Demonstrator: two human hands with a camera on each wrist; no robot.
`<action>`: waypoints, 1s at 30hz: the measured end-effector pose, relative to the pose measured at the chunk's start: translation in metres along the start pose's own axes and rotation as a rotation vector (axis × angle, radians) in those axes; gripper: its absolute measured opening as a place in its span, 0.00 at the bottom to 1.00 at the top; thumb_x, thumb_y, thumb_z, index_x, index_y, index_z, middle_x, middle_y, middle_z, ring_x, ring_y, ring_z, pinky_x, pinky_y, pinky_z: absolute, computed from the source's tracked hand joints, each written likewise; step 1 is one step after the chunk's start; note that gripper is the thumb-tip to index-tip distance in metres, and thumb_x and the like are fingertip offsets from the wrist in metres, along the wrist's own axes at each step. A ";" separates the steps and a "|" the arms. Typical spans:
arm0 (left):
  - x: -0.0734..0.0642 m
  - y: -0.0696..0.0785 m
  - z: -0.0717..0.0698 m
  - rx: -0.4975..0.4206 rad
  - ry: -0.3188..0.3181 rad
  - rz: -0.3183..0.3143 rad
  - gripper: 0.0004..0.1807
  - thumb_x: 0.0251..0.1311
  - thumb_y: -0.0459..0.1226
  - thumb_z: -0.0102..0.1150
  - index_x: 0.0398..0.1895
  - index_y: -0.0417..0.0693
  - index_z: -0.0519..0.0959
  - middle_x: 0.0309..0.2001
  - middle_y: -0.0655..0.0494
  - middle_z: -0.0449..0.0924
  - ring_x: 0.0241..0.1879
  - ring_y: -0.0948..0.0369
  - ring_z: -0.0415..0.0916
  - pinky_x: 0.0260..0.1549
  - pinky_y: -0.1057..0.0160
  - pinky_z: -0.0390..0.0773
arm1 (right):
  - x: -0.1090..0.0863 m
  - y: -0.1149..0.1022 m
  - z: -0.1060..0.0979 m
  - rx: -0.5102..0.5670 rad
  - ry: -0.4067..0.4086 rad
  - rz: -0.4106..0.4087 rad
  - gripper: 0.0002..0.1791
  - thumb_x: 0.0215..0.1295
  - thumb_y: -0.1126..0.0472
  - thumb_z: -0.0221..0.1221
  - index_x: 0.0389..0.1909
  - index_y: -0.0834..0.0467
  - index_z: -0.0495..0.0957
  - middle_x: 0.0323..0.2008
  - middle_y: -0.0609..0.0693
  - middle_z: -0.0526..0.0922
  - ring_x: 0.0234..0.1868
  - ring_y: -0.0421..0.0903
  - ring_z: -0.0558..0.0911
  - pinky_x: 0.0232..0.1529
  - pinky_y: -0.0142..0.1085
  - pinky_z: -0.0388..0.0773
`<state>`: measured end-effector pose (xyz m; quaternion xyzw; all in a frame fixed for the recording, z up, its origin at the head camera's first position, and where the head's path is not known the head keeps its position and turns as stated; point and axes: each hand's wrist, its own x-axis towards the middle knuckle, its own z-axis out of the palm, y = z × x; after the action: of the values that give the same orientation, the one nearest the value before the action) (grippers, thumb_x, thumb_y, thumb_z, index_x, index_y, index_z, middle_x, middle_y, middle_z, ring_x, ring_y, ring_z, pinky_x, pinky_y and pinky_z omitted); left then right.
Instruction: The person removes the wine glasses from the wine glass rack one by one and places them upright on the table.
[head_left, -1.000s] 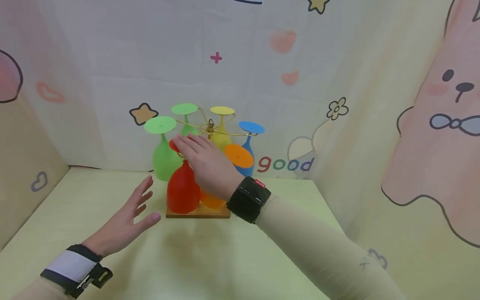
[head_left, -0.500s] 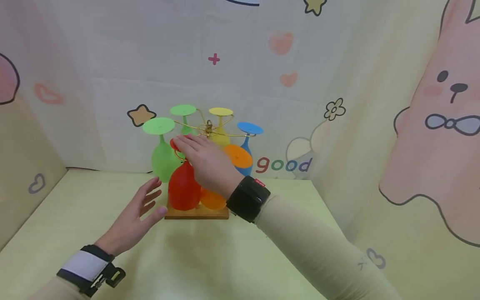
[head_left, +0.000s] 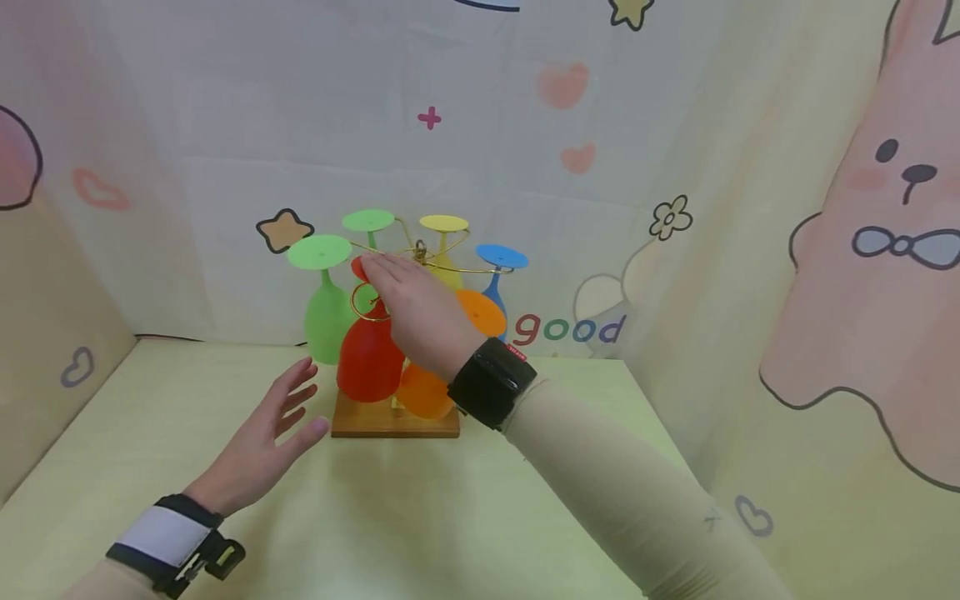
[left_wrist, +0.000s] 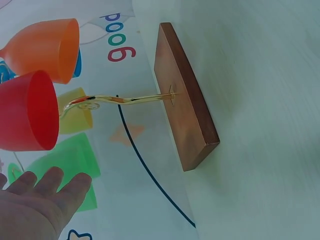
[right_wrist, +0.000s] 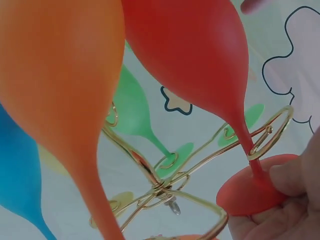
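Note:
Upside down, a red wine goblet (head_left: 371,362) is held by its foot in my right hand (head_left: 423,308). In the right wrist view, the thumb lies on one face of the foot and the fingers behind it. Its stem runs right at a gold wire loop (right_wrist: 272,132) of the goblet rack. My left hand (head_left: 258,442), fingers spread and slightly bent, hovers left of and below the red bowl, holding nothing. The rack's gold post (left_wrist: 135,100) rises from a wooden base (head_left: 395,425). Part of the red foot is hidden behind my right hand in the head view.
Other goblets hang inverted on the rack: a green one (head_left: 326,321) at left, another green one (head_left: 369,221) behind, a yellow one (head_left: 444,223), a blue one (head_left: 501,256) and an orange one (head_left: 480,312). A printed curtain (head_left: 487,167) stands behind the pale table (head_left: 525,500).
The red goblet has risen a little in my right hand, showing more of the wire loop and base. My left hand has shifted slightly right, towards the rack.

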<state>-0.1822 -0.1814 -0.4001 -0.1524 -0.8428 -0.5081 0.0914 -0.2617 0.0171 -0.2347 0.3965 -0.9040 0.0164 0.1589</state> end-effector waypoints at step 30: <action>-0.014 -0.018 -0.031 0.017 0.057 0.032 0.41 0.68 0.36 0.50 0.76 0.67 0.39 0.73 0.45 0.49 0.67 0.45 0.55 0.50 0.91 0.58 | -0.064 -0.024 0.037 -0.202 0.339 -0.279 0.35 0.60 0.64 0.63 0.68 0.62 0.63 0.65 0.55 0.72 0.68 0.48 0.61 0.71 0.41 0.60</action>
<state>-0.1750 -0.2192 -0.4047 -0.1505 -0.8415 -0.5037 0.1248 -0.2140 0.0398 -0.2916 0.4911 -0.7981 -0.0297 0.3478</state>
